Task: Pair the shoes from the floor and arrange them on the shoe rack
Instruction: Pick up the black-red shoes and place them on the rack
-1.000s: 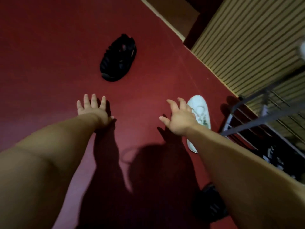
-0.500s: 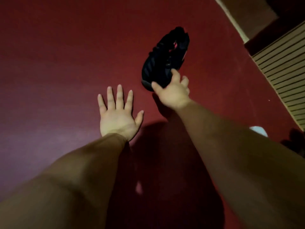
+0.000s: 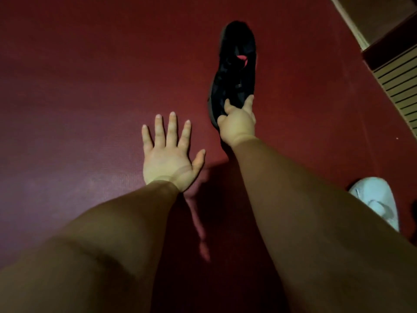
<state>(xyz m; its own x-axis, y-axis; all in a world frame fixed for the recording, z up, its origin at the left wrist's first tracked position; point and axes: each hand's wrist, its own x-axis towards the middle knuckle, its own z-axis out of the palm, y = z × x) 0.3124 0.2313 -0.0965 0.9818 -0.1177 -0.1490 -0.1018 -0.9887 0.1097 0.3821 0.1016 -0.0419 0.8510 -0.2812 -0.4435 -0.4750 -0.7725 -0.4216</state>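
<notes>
right hand (image 3: 238, 125): grips near end of black sneaker (image 3: 234, 71), which stretches away from its fingers over red floor (image 3: 79, 86) | left hand (image 3: 168, 152): spread flat, fingers straight, just left of it, holding nothing | white sneaker (image 3: 376, 199): on floor, well right of right forearm

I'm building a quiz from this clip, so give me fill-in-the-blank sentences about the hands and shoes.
1. The right hand grips the black shoe; the left hand, fingers spread, holds ___.
2. The floor is coloured ___.
3. Near the right forearm lies a second shoe, coloured ___.
Missing: nothing; red; white.
</notes>
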